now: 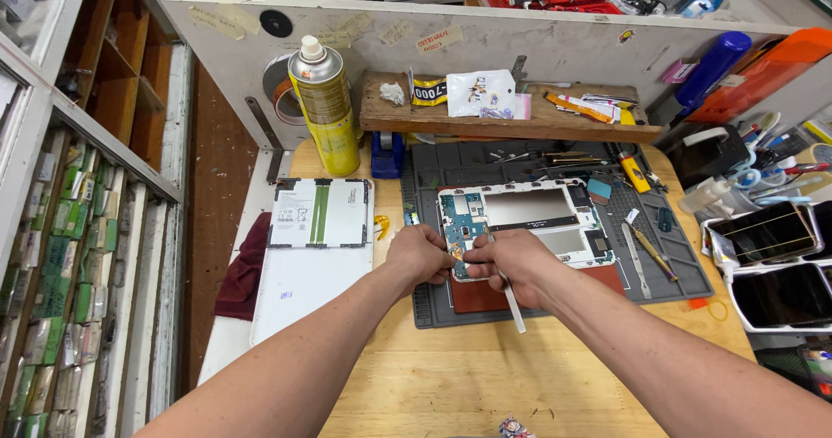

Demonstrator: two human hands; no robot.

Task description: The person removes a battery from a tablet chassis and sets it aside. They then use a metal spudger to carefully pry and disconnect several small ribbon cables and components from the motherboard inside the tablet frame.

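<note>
your wooden workbench (485,377) carries a grey work mat (520,165), a yellow spray can (327,109), a white back cover (303,278), a dark red cloth (243,269) and a blue tape dispenser (387,154).

A tall yellow spray can with a silver shoulder and white cap (325,104) stands at ten o'clock on the tabletop, wrapped in a yellow printed label. On the wooden shelf at twelve o'clock lie a small yellow packet with black print (428,92) and, just beside it, a clear plastic bag of small parts (481,92). Pale paper tape labels (440,38) stick to the white back panel above. At nine o'clock lies a white flat battery pack with green stripes (319,214). At three o'clock two dark glass screens in white frames (767,232) lie side by side.
</note>
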